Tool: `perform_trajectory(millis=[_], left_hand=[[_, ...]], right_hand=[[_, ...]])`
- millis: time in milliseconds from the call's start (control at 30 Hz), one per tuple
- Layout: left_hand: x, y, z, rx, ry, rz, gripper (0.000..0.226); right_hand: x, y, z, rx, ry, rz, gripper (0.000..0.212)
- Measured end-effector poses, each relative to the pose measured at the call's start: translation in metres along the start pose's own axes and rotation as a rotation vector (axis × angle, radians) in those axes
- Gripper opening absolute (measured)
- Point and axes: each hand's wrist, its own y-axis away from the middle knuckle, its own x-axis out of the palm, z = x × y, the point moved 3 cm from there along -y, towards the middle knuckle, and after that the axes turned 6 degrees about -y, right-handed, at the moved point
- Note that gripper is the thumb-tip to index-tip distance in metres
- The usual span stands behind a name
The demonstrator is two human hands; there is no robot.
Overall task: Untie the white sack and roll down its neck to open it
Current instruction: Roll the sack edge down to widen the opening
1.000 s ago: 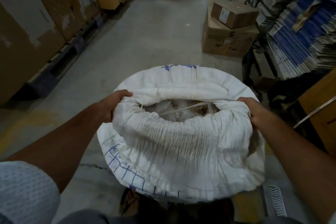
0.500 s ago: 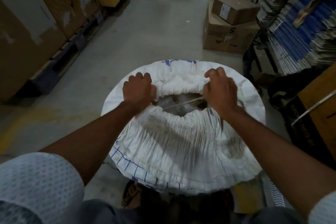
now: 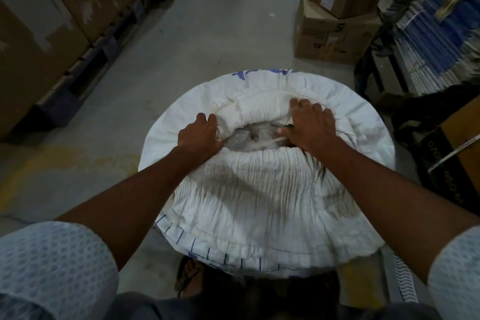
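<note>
A big white woven sack with blue print stands on the floor right in front of me. Its neck is open and bunched into a pleated roll around the mouth. Clear plastic contents show through the small opening. My left hand grips the rolled neck at the left side of the mouth. On the far right part of the roll, my right hand presses with its fingers spread over the fabric and its thumb at the opening.
Stacked cardboard boxes stand on the floor at the far right. Blue and white bundled stock fills shelving on the right. Large brown cartons on pallets line the left. A concrete aisle runs ahead. A strapped box sits close right.
Both hands came in from the sack's outer sides to the far part of the rolled neck, and the mouth has narrowed. My right hand has now spread flat over the roll.
</note>
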Motion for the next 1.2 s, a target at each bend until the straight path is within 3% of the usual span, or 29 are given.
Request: perform_trajectory(millis=[167,267,333,400,467,533,600,667,800,900,1000,1133,1200], left_hand=[[-0.012,-0.006,-0.013,-0.024,-0.074,-0.067,0.038],[-0.024,-0.006,-0.007,-0.101,-0.077,-0.1,0.033],[-0.033,-0.01,0.008,-0.188,0.166,-0.053,0.03],[-0.045,-0.012,0.024,-0.308,0.625,0.018,0.02],[-0.054,-0.01,0.03,-0.461,1.119,0.134,0.01],[-0.06,-0.006,0.029,-0.538,1.318,0.206,0.004],[-0.057,-0.008,0.031,-0.558,1.344,0.245,0.009],[-0.053,-0.007,0.035,-0.599,1.367,0.284,0.017],[-0.046,-0.012,0.026,-0.612,1.409,0.304,0.022],[-0.042,-0.022,0.02,-0.578,1.436,0.276,0.024],[-0.028,-0.03,0.029,-0.54,1.413,0.293,0.042],[-0.036,-0.018,0.026,-0.403,1.545,0.487,0.063],[-0.044,-0.013,0.028,-0.304,1.581,0.615,0.049]], right_hand=[[-0.008,-0.002,0.008,-0.057,0.244,-0.094,0.045],[-0.024,-0.001,0.006,-0.04,0.09,-0.058,0.035],[-0.039,-0.003,0.001,0.014,-0.061,-0.126,0.025],[-0.054,-0.001,-0.004,0.069,-0.184,-0.289,0.021],[-0.066,-0.001,-0.004,0.125,-0.294,-0.342,0.025],[-0.072,-0.007,0.0,0.201,-0.388,-0.338,0.027],[-0.074,-0.014,0.009,0.259,-0.441,-0.302,0.027],[-0.071,-0.016,0.026,0.202,-0.448,-0.296,0.026],[-0.055,0.003,0.072,-0.294,-0.373,-0.607,0.033],[-0.028,0.005,0.09,-0.573,-0.157,-0.569,0.052],[-0.015,-0.016,0.085,-0.482,-0.065,-0.51,0.034],[-0.032,-0.026,0.071,-0.357,-0.297,-0.451,0.011],[-0.047,-0.028,0.064,-0.295,-0.413,-0.416,0.011]])
